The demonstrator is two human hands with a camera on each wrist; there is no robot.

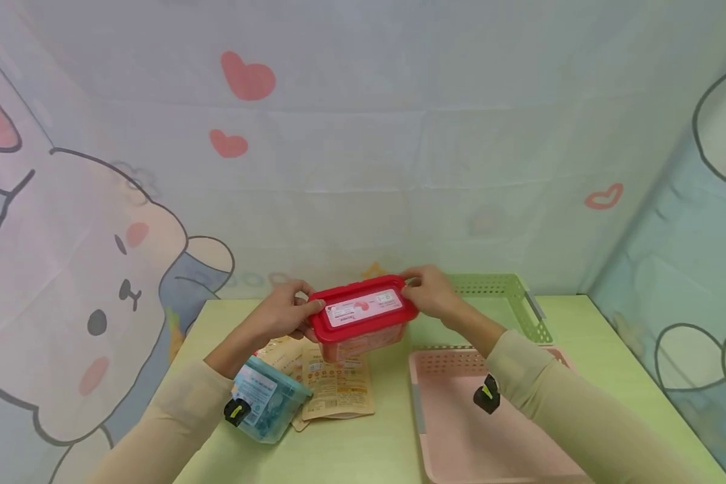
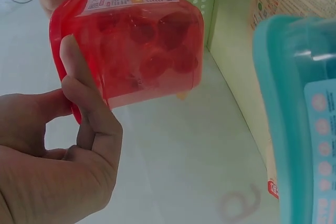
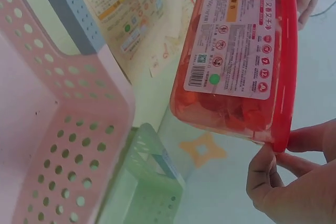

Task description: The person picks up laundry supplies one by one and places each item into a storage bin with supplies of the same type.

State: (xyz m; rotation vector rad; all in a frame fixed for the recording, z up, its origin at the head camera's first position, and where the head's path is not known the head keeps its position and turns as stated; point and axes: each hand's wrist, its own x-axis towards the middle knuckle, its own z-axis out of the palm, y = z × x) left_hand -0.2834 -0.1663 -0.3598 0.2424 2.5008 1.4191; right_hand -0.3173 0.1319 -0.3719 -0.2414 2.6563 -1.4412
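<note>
L hand (image 1: 287,312) + R hand (image 1: 431,292): each grip pinches one end of lid (image 1: 318,329) on red tub (image 1: 363,344), mid-frame. Lift looks done, not yet set down; blue tub (image 1: 278,396) + pouches (image 1: 339,386) on surface (image 1: 351,450), lower L-ctr.

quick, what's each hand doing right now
Left hand: holding one end of the red-lidded box.
Right hand: holding the box's other end.

Pale yellow-green bench (image 1: 390,433), seen from above. On its left side, a teal tub (image 1: 272,403) with a printed label, partly in front of overlapping tan pouches (image 1: 339,390). On its right side, two perforated baskets with grey handles — a pink basket (image 1: 460,444) nearer, a green basket (image 1: 499,284) just behind, toward the back edge.
</note>
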